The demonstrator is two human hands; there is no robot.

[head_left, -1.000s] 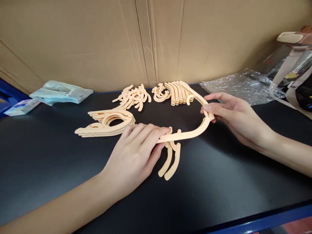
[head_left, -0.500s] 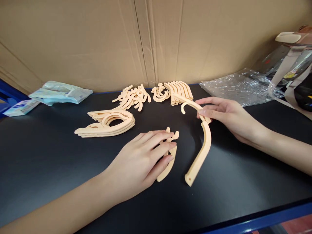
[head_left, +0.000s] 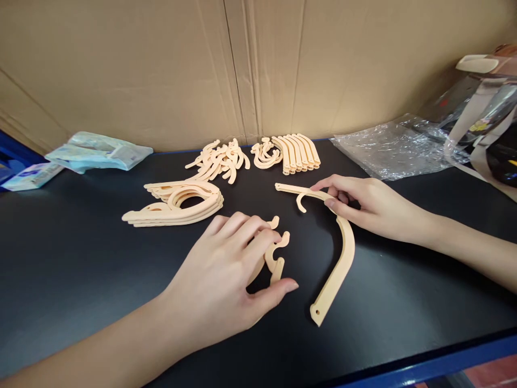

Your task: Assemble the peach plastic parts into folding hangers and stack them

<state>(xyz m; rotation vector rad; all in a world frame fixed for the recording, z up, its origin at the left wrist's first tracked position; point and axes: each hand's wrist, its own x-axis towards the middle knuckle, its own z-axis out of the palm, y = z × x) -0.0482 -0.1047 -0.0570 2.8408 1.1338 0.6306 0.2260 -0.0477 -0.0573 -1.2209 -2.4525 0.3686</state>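
My right hand [head_left: 365, 205] pinches a long curved peach plastic hanger piece [head_left: 341, 258] near its hook; the piece lies on the black table [head_left: 81, 280] and its free end points toward me. My left hand [head_left: 230, 275] curls over two small peach hook pieces [head_left: 277, 253] in the middle of the table, fingers and thumb closing round them. Beyond my left hand lies a stack of assembled peach hanger pieces [head_left: 177, 202].
Along the cardboard wall [head_left: 161, 70] lie a loose pile of small hooks [head_left: 220, 161] and a neat row of curved arms [head_left: 297, 153]. Blue-white packets [head_left: 97, 152] sit at the far left. Crumpled clear plastic [head_left: 396, 145] and bags fill the far right.
The long piece left my left hand, swung round in my right hand and came down onto the table. My left hand shifted onto the small hook pieces and curled round them.
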